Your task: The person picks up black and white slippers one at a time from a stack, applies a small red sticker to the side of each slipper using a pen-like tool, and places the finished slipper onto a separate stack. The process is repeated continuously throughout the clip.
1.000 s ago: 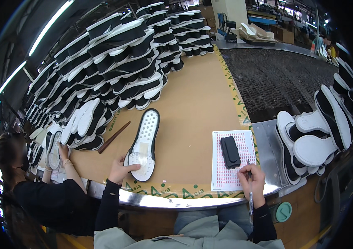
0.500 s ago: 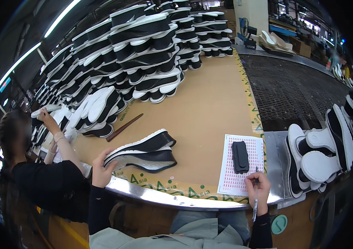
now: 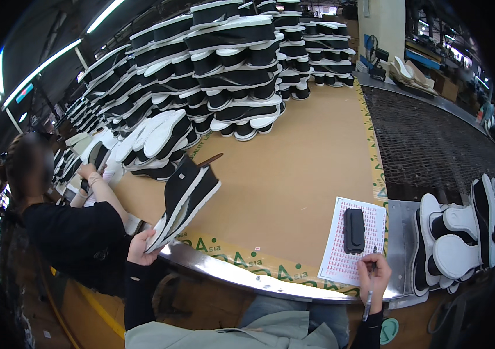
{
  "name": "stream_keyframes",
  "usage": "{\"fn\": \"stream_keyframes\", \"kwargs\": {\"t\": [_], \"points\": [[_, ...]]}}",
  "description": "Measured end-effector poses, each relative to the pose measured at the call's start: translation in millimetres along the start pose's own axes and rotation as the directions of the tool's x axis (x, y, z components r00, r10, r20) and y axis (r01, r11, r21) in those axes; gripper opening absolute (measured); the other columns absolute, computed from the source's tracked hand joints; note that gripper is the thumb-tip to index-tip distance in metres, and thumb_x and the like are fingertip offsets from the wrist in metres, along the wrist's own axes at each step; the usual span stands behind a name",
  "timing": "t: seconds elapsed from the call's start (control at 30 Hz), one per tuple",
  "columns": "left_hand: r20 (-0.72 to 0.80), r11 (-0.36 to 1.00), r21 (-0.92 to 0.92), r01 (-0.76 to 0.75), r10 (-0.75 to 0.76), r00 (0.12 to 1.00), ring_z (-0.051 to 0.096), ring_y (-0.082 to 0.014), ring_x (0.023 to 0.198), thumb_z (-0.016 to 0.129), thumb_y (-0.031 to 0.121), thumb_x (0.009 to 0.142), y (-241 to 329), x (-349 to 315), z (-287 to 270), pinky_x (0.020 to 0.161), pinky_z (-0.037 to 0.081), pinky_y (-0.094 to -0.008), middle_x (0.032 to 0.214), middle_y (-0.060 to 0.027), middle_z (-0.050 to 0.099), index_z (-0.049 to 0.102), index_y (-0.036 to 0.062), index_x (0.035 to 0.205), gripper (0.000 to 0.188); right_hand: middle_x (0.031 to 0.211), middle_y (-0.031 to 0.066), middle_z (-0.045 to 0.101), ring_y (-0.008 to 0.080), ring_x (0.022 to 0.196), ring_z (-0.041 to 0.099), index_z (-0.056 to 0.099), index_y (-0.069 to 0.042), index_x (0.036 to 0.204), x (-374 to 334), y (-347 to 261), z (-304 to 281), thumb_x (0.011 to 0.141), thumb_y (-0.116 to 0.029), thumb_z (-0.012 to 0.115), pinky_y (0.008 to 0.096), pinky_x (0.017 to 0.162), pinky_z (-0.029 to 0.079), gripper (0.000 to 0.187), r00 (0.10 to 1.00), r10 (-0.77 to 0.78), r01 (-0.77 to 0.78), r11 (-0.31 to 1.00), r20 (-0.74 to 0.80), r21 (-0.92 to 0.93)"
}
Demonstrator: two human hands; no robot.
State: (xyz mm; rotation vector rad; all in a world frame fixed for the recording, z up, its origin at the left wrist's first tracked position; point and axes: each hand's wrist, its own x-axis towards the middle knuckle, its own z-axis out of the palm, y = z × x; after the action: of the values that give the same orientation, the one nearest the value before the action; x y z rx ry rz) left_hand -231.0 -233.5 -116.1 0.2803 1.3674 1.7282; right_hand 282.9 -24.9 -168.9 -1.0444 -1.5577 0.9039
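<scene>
My left hand [image 3: 140, 249] is closed on the toe end of a pair of black-and-white shoe soles [image 3: 184, 200], held together and tilted with the thick heels up and away from me. They are raised above the near left edge of the table. At the right, my right hand [image 3: 374, 273] has a pen [image 3: 367, 306] in it, its fingertips pinched together over the lower right corner of a sheet of small red-printed labels [image 3: 336, 253]. Anything tiny between those fingertips is too small to make out. A black oblong case [image 3: 353, 231] lies on the sheet.
High stacks of soles [image 3: 233, 75] cover the far left of the cardboard-topped table [image 3: 300, 174]. A dark red stick [image 3: 211, 159] lies behind the held soles. More soles [image 3: 456, 256] are piled right, beside dark mesh [image 3: 428, 128]. At left, a co-worker [image 3: 79, 232] handles a sole.
My left hand has lifted the pair of soles and turned it heel-up, from nearly level to steeply tilted. My right hand stays at the label sheet with the pen. The whole view has shifted.
</scene>
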Motion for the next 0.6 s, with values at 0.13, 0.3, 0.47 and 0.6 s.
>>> {"fn": "stream_keyframes", "kwargs": {"t": [0.13,0.3,0.47,0.6], "points": [[0.236,0.819,-0.506,0.271,-0.171,0.957,0.062,-0.0401,0.104,0.034,0.01,0.09,-12.7,2.3,-35.7,0.086,0.06,-0.0419,0.127,-0.0303,0.051,0.038,-0.0159,0.131,0.049,0.079,0.0001,0.056,0.0049,0.07,0.05,0.057,0.0,0.085,1.4,-2.9,1.0,0.081,0.005,0.066,0.0205,0.065,0.042,0.012,0.999,-0.023,0.024,0.999,0.034,-0.03],[0.321,0.722,-0.661,0.203,0.028,0.947,0.049,-0.0453,0.119,0.036,0.025,0.097,-13.1,-1.7,-23.5,0.09,0.058,-0.0437,0.13,-0.0323,0.044,0.034,-0.0086,0.138,0.053,0.074,0.004,0.058,0.0092,0.065,0.054,0.059,0.001,0.08,1.6,-5.7,3.7,0.078,0.003,0.068,0.0232,0.061,0.043,0.009,0.999,-0.035,0.035,0.999,-0.033,-0.01],[-0.046,0.771,-0.633,-0.07,0.053,0.998,0.049,-0.0406,0.118,0.043,0.048,0.098,-8.1,5.9,-25.7,0.094,0.051,-0.0459,0.133,-0.0266,0.046,0.037,0.0009,0.14,0.063,0.074,0.0062,0.06,0.0127,0.066,0.057,0.061,0.001,0.081,4.9,-17.8,-2.1,0.075,0.006,0.068,0.0247,0.06,0.044,0.01,0.994,-0.102,0.1,0.994,-0.045,-0.038],[-0.215,0.925,-0.37,-0.089,0.008,0.977,0.056,-0.0274,0.1,0.05,0.051,0.094,-0.6,-9.2,-37.2,0.081,0.051,-0.0374,0.119,-0.0214,0.054,0.03,0.0063,0.144,0.071,0.075,0.0089,0.061,0.0171,0.066,0.059,0.061,0.0,0.082,14.3,-53.3,-16.8,0.074,0.006,0.069,0.0267,0.062,0.045,0.013,0.972,-0.233,0.228,0.968,-0.032,-0.104]]}}
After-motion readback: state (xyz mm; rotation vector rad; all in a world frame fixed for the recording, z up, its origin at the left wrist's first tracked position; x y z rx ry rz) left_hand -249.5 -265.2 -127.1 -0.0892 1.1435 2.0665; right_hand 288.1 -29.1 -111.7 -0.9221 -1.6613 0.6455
